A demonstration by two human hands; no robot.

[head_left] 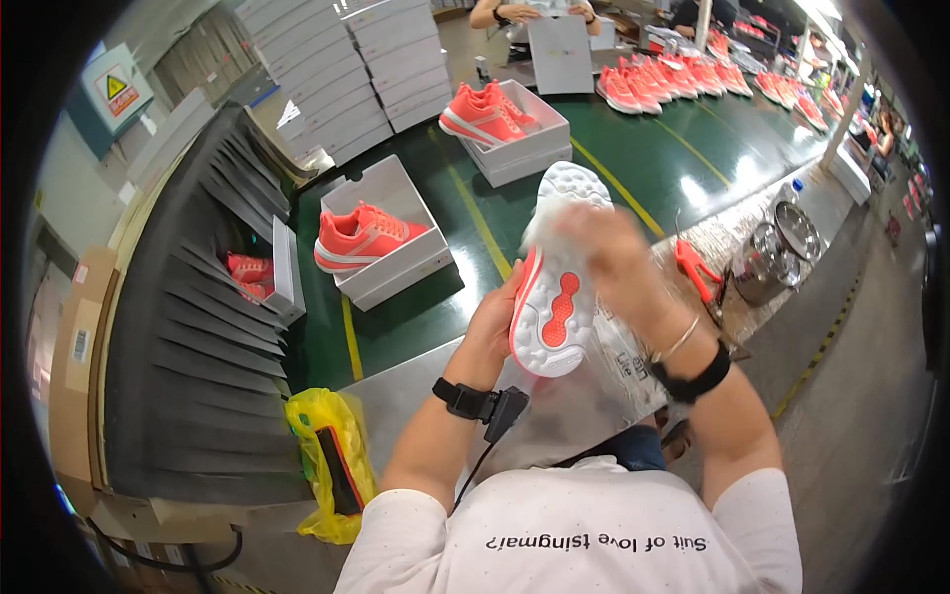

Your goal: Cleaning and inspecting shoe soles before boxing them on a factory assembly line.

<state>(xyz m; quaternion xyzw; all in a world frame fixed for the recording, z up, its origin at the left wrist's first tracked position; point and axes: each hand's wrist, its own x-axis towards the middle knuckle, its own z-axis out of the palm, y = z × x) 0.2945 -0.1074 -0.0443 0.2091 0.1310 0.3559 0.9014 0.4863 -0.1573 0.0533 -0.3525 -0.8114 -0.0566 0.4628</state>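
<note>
A coral-red sneaker is tilted with its white sole facing up, and its toe end points away from me. My left hand is closed around the shoe's left side near the heel. Over the middle of the sole, my right hand is smeared by motion. It appears closed on a blurred white cloth that touches the sole. Beyond my left hand, an open white shoebox holds a coral sneaker. Farther back, another shoebox has coral sneakers in it.
A green conveyor belt runs under the boxes toward a black strip curtain. Red-handled pliers and metal containers stand right. A yellow bag lies left. Stacked boxes, rows of sneakers and a co-worker's hand are beyond.
</note>
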